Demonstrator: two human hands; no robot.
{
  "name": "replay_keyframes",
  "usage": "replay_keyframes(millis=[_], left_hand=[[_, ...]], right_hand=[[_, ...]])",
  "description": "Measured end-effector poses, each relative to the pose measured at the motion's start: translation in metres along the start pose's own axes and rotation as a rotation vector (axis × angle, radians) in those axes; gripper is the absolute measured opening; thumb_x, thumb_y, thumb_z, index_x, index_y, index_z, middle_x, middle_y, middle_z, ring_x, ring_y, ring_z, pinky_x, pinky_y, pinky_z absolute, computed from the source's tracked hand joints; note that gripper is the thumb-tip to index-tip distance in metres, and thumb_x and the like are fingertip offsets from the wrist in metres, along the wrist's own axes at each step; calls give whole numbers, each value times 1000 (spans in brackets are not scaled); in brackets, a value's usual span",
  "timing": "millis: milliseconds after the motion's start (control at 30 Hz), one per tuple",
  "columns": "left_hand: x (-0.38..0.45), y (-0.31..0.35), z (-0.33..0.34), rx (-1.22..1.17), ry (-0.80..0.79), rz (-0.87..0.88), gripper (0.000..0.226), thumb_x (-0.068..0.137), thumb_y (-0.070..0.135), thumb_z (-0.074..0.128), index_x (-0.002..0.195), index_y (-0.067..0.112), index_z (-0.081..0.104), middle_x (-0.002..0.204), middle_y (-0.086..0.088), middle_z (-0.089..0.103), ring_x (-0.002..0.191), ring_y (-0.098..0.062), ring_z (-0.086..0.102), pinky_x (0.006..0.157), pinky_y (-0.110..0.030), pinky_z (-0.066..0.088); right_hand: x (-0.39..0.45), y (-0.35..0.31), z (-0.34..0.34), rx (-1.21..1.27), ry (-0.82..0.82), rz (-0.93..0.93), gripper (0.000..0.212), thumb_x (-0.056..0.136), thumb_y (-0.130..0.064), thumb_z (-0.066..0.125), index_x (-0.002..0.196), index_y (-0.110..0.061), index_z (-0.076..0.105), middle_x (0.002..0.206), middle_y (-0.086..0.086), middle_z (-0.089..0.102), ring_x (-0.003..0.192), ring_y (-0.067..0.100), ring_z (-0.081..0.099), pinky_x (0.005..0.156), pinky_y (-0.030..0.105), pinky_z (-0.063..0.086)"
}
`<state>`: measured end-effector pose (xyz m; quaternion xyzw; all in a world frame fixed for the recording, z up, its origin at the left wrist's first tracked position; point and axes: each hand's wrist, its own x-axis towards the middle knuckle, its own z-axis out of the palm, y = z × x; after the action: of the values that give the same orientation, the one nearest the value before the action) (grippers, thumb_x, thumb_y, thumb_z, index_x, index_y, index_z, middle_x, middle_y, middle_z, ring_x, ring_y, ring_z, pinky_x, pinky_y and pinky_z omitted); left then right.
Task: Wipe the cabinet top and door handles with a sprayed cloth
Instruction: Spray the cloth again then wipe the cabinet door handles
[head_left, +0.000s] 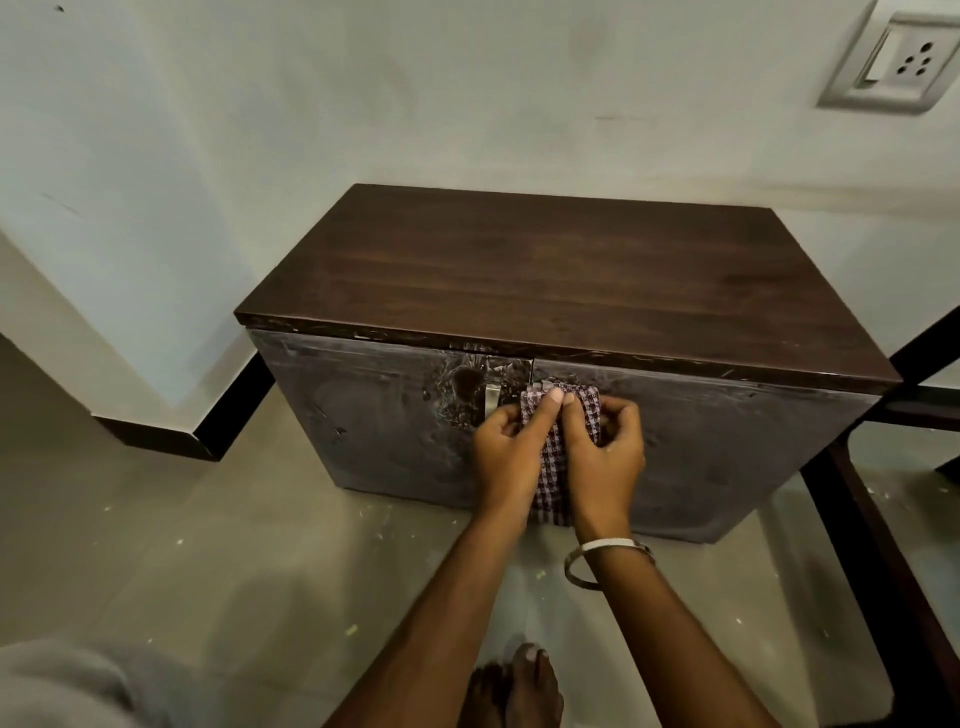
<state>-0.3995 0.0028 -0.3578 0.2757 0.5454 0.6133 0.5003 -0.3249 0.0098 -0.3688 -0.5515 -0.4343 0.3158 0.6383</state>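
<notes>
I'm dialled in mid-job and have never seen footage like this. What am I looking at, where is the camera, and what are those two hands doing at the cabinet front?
There is no machine here: a person works with bare hands, and the single picture comes from a wide-angle camera on their head, looking forward and down. That is why the forearms enter from the bottom edge and a bare foot shows on the floor.

In front stands a low dark wooden cabinet against a pale wall; nothing lies on its top. Its two doors meet in the middle. The left door's metal handle is uncovered. Both the left hand and the right hand, which wears a bangle, grip a checked cloth, which covers the spot beside that handle, where the right door's handle would be. The door fronts look smeared. A wall socket sits upper right.
</notes>
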Motion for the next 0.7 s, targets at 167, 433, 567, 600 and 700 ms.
replay_keyframes(millis=[167,433,567,600,700], left_hand=[[-8,-3,4,-49,24,-86,33,74,43,78,87,13,75,81,-1,76,74,-15,73,59,-25,57],[-8,-3,3,-75,13,-6,23,79,36,75,91,16,73,86,3,76,78,-12,73,59,-20,55],[-8,-5,4,-55,0,3,23,80,39,73,92,19,73,89,3,76,81,-11,72,63,-22,57],[-9,-9,2,-47,-5,1,23,80,39,72,94,20,73,90,3,76,83,-10,72,64,-22,57],[-11,-20,-8,-4,-15,0,23,81,38,70,96,22,72,93,5,75,84,-5,70,63,-18,55]], right_hand=[[-3,2,-6,-36,-27,52,16,85,-36,70,90,-25,59,82,-5,67,71,2,63,63,20,51],[-5,-3,-8,-17,-55,22,14,88,-33,68,96,-23,61,88,-9,68,79,-3,65,65,11,51],[0,-3,-9,-3,-94,12,15,88,-31,69,99,-25,61,90,-10,68,82,-4,64,68,9,50],[-3,0,-11,-10,-108,3,15,88,-30,68,100,-26,60,91,-10,68,84,-5,64,69,9,50],[-15,14,-14,-29,-143,-19,14,90,-31,65,102,-31,57,93,-12,67,88,-3,64,71,11,51]])
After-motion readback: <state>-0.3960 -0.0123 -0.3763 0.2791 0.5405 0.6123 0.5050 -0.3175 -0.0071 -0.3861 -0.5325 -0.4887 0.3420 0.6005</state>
